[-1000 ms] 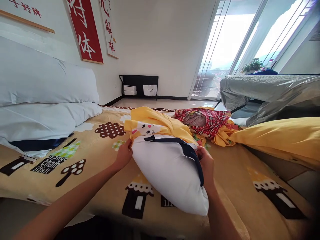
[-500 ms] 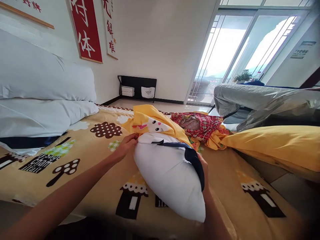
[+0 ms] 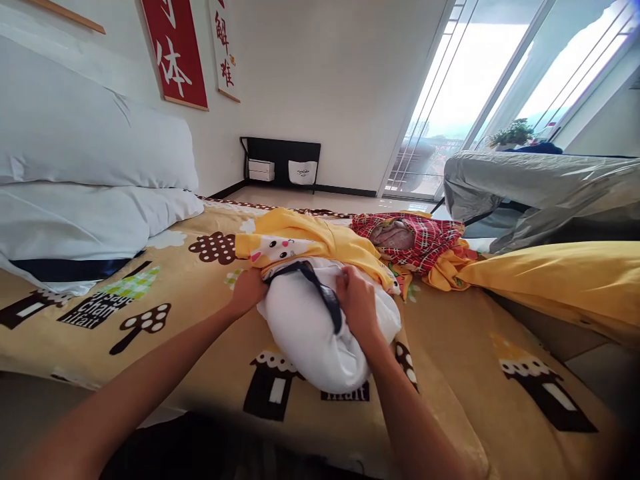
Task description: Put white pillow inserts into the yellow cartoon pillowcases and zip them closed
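A white pillow point(image 3: 305, 327) with a dark blue band lies bunched in front of me, its near end folded. Its far end is tucked into a yellow pillowcase point(image 3: 320, 233) printed with white cartoon animal faces. At the left corner of the opening, my left hand point(image 3: 251, 290) is closed on the pillowcase edge, close against the pillow. My right hand point(image 3: 356, 301) grips the pillow from above, right of the blue band, with its fingertips partly hidden in the cloth.
The patterned tan blanket point(image 3: 200, 347) spreads beneath everything. White pillows point(image 3: 95, 160) are stacked at left. A red plaid cloth bundle point(image 3: 425, 240) lies beyond the pillowcase, and a yellow cushion point(image 3: 565, 273) rests at right. Farther back are a plastic-covered piece of furniture point(image 3: 540, 173) and a black shelf point(image 3: 280, 157).
My right hand has moved from the pillow's right side to its top, left and upward. The pillow is now bunched and shorter, its near end pushed toward the pillowcase. The view has tilted down slightly.
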### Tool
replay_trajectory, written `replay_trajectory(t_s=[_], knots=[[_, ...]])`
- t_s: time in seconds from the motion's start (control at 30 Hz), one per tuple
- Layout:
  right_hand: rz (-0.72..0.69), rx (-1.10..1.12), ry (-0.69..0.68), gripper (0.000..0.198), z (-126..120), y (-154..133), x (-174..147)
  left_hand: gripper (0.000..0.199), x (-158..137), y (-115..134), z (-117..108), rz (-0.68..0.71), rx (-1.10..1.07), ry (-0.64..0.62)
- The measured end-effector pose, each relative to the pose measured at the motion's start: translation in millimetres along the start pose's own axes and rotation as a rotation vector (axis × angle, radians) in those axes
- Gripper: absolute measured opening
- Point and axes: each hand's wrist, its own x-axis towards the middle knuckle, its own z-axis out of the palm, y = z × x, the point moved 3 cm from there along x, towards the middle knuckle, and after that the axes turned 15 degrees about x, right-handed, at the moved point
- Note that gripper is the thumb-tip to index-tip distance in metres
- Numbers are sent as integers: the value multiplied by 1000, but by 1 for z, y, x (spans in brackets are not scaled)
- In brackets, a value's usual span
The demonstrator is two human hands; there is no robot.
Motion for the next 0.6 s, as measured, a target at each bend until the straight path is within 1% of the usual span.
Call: replay_trajectory(t_s=[0.07,0.13,0.17,0.23,0.3,0.37,0.47,0.53,0.6], knots=[[-25,-81,-68,28,16,-25,6,23,-4,-18,5,-85,2,61],[-55,-126,-117,27,29,-39,12,26,-7,-29,6,-117,-46,111],[-68,-137,-136,27,34,-41,15,27,-8,-32,5,-105,-89,134],[-66,-141,-149,26,36,-35,20,25,-9,-31,0,-42,-186,179],[-43,-108,-129,24,30,-19,24,19,-11,-22,-8,40,-276,222],[-21,-58,-94,23,18,1,28,19,-12,-8,-17,120,-345,230],[-14,-7,-63,26,1,24,31,21,-11,19,-33,244,-410,148],[-11,9,-51,27,-6,32,32,28,-9,34,-42,294,-342,70],[-5,24,-36,25,-7,32,30,40,-5,43,-46,288,-142,3]])
